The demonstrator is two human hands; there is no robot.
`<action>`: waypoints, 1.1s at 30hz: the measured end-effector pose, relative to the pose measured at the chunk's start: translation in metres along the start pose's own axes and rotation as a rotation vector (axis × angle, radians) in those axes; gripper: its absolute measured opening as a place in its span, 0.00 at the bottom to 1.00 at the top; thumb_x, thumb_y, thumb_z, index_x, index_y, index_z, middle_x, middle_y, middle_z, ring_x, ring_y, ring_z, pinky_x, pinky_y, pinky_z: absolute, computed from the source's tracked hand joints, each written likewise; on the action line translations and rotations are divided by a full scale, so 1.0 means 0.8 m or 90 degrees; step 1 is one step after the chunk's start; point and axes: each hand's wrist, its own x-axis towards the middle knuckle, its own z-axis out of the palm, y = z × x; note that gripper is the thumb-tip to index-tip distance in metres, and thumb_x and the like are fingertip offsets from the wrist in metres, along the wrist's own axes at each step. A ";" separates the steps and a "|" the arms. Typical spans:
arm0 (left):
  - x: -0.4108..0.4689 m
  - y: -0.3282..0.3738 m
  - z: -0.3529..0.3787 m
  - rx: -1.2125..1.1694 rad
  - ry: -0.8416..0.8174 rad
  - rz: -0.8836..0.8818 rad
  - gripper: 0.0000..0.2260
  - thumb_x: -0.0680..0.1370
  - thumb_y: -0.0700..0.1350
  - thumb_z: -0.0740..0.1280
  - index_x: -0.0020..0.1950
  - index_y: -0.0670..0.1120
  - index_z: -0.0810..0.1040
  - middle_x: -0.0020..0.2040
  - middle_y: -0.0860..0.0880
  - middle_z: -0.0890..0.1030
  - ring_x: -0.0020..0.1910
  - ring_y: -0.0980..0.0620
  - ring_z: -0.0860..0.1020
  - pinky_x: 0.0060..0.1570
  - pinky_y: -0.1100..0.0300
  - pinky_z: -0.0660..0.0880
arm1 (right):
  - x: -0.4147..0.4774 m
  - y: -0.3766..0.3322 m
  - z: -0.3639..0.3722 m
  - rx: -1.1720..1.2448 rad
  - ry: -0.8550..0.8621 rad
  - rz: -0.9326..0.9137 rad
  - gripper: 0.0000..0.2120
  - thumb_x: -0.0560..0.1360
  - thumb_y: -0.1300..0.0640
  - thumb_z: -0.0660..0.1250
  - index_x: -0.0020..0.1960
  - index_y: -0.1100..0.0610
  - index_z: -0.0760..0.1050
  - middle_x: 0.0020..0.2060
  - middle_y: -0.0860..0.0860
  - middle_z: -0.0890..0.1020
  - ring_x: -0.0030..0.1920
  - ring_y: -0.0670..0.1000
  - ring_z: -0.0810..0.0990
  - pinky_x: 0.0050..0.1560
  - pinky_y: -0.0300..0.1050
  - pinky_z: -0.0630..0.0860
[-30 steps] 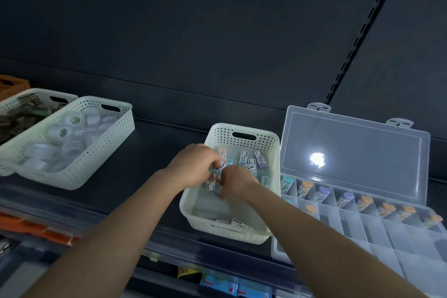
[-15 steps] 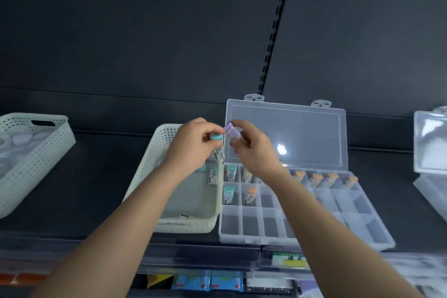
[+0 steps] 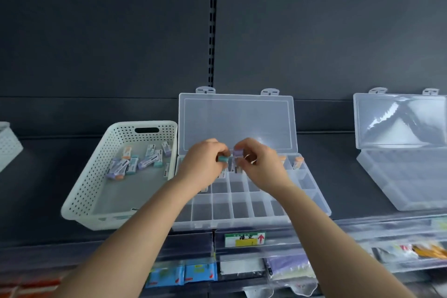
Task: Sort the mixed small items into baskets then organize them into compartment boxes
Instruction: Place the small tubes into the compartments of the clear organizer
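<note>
Above the compartment box (image 3: 242, 215), the left hand (image 3: 203, 164) pinches a teal-capped item (image 3: 222, 159) and the right hand (image 3: 261, 167) a purple-capped item (image 3: 237, 152), fingers curled on each, so boxing seems underway and each next needs a free cell, with loose items (image 3: 135, 164) waiting in the basket (image 3: 79, 201).

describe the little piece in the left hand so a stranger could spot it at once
Find the middle clear compartment box, lid raised, just right of the white perforated basket. Two hands meet above its back rows, and the left hand pinches a small teal-ended piece. The right hand beside it holds a purple-ended piece instead.
</note>
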 end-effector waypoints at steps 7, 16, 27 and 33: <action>0.000 0.005 0.021 0.219 -0.043 0.044 0.06 0.76 0.46 0.68 0.52 0.52 0.82 0.49 0.53 0.82 0.50 0.49 0.76 0.50 0.55 0.68 | -0.013 0.020 0.004 -0.061 -0.033 -0.014 0.04 0.70 0.62 0.72 0.44 0.57 0.81 0.40 0.50 0.82 0.37 0.47 0.76 0.41 0.38 0.73; -0.002 0.000 0.030 0.284 -0.080 0.036 0.05 0.76 0.46 0.67 0.50 0.51 0.82 0.48 0.52 0.81 0.49 0.50 0.73 0.48 0.57 0.64 | -0.007 0.028 0.018 -0.119 -0.101 -0.028 0.04 0.72 0.59 0.71 0.46 0.57 0.83 0.41 0.51 0.85 0.42 0.50 0.81 0.47 0.43 0.78; -0.005 -0.011 0.033 0.240 -0.102 0.003 0.05 0.74 0.49 0.71 0.50 0.53 0.81 0.47 0.51 0.77 0.49 0.49 0.71 0.48 0.57 0.70 | -0.012 0.036 0.019 -0.164 -0.144 -0.033 0.04 0.73 0.57 0.71 0.48 0.54 0.81 0.44 0.48 0.83 0.46 0.47 0.75 0.47 0.42 0.76; -0.006 -0.016 0.023 0.208 -0.113 0.039 0.08 0.73 0.51 0.72 0.51 0.53 0.81 0.47 0.54 0.80 0.51 0.50 0.72 0.50 0.56 0.68 | -0.009 0.031 0.020 -0.184 -0.143 -0.030 0.09 0.70 0.53 0.70 0.50 0.53 0.79 0.43 0.47 0.81 0.46 0.48 0.75 0.45 0.41 0.74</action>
